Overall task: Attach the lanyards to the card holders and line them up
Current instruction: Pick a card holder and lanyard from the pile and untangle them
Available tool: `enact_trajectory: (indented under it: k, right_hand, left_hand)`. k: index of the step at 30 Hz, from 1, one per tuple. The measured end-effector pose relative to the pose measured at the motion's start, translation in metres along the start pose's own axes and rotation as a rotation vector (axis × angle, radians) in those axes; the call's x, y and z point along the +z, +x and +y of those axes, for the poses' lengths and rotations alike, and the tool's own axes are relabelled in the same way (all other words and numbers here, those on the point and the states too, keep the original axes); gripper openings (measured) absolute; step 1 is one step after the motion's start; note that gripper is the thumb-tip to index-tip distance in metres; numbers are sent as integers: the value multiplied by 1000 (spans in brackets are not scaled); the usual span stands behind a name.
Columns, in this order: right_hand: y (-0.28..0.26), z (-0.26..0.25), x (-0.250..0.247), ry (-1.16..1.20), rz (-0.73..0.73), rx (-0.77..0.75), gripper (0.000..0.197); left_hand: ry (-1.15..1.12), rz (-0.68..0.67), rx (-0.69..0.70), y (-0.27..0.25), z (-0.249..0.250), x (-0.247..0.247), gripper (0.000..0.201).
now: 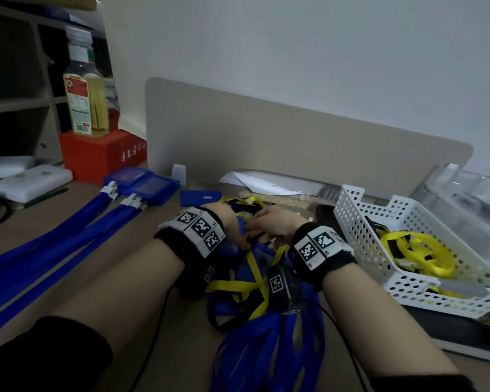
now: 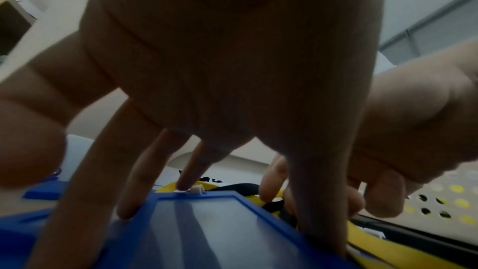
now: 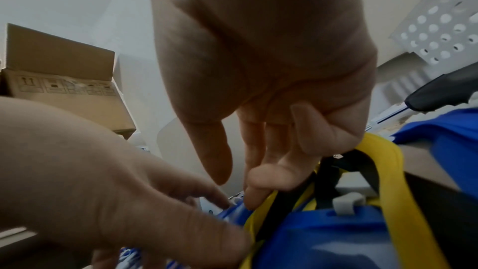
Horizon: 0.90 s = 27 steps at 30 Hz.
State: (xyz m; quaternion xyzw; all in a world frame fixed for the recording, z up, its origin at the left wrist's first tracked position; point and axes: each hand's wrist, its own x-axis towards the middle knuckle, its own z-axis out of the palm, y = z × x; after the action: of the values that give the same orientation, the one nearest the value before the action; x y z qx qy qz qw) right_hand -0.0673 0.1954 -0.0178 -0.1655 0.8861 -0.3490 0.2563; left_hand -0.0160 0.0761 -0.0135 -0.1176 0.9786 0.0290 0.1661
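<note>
A brown wooden desk (image 1: 77, 250) carries a white perforated plastic basket (image 1: 408, 219) of yellow straps on the right. Finished blue lanyards with blue card holders (image 1: 142, 185) lie lined up at left. Centre, the left hand (image 1: 224, 219) spreads straight fingers on a blue plastic card holder (image 2: 220, 228); the right hand (image 1: 275, 224) pinches a yellow lanyard strap (image 3: 388, 181).

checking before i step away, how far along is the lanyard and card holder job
Done: two blue card holders with blue lanyards clipped on lie side by side at the left. In hand: left hand presses a blue holder; right hand pinches a yellow lanyard. Left: the tangled pile and the yellow lanyards in the white basket.
</note>
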Motion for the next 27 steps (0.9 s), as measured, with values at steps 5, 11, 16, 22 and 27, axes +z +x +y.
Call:
enact_trajectory:
  k: [5, 11, 16, 22, 27]
  right_hand:
    - [-6, 8, 0, 48, 56, -40, 9]
    - [-15, 13, 3, 413, 317, -268, 12]
    - [-34, 13, 16, 473, 274, -413, 25]
    - [-54, 16, 31, 593, 193, -367, 16]
    - [-61, 12, 38, 719, 179, -396, 28]
  left_hand:
    - [-37, 86, 38, -5, 1, -1, 85]
    - [-173, 223, 182, -25, -12, 6, 75]
    - [-195, 349, 251, -51, -21, 13, 78]
    - [-316, 498, 248, -77, -34, 19, 66]
    - [-534, 577, 338, -87, -44, 20, 79]
